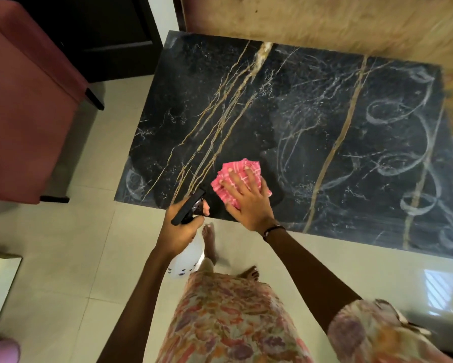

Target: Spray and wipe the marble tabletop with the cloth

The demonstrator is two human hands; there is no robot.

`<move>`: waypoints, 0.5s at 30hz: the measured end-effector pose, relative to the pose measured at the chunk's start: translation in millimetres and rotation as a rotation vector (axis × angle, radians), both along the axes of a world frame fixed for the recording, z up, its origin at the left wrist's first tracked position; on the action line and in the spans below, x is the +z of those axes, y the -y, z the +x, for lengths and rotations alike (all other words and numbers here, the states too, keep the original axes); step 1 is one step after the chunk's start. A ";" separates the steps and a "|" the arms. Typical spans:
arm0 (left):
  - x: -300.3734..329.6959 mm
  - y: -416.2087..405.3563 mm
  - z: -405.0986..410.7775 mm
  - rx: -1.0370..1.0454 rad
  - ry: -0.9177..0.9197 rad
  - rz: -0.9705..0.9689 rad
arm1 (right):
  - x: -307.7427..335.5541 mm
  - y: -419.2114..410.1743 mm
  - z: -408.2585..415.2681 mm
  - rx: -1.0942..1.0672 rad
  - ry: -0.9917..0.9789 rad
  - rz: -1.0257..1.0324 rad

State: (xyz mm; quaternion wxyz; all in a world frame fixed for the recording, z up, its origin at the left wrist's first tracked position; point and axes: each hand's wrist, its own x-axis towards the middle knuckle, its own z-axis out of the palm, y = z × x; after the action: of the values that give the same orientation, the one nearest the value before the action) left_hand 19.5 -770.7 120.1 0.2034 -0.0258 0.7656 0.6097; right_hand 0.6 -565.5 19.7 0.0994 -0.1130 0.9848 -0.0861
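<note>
The black marble tabletop (285, 106) with gold and white veins fills the upper middle of the view. A folded pink checked cloth (239, 167) lies near its front edge. My right hand (247, 199) presses flat on the cloth, fingers spread. My left hand (179, 227) grips a spray bottle (186, 258) with a black trigger head, held just off the table's front edge, left of the cloth. Pale curling wipe streaks cover the right part of the marble.
A red upholstered chair (24, 100) stands to the left of the table. A wood-grain wall panel (325, 19) runs behind the table. Pale floor tiles (76, 244) lie below, with my bare feet near the table's front edge.
</note>
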 end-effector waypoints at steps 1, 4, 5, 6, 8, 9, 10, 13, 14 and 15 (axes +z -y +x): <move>0.2 -4.3 1.7 0.004 -0.005 0.005 | -0.2 -6.1 13.2 0.083 -0.002 0.017; 0.0 -13.7 6.8 0.028 -0.015 -0.007 | -2.1 -41.4 52.8 0.191 -0.055 0.036; -0.2 -15.8 8.4 0.028 -0.016 -0.011 | -1.2 -58.8 61.2 0.191 -0.069 0.045; -0.3 -17.4 9.9 0.024 -0.016 -0.016 | -0.1 -77.1 65.1 0.185 -0.072 0.063; -0.5 -20.3 12.9 0.015 -0.018 -0.034 | 2.9 -107.0 58.2 0.137 -0.051 0.093; -0.3 -21.9 14.6 0.010 -0.022 -0.043 | 4.9 -113.6 49.2 0.086 -0.043 0.093; 0.0 -24.3 16.3 0.003 -0.026 -0.049 | 6.8 -113.7 39.1 0.025 -0.039 0.089; 0.7 -34.2 19.6 -0.019 -0.013 -0.061 | 5.6 -90.1 18.3 -0.105 -0.022 0.039; 1.3 -38.6 19.9 -0.031 -0.008 -0.066 | 4.4 -82.4 18.5 -0.098 -0.030 0.019; 1.8 -43.2 19.9 -0.041 -0.006 -0.066 | 2.8 -77.8 23.1 -0.057 -0.049 0.012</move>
State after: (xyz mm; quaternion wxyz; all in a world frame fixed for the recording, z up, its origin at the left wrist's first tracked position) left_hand 39.4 -727.4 121.9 0.2129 -0.0151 0.7863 0.5798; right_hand 23.7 -487.7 22.5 0.0732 -0.0864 0.9903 -0.0800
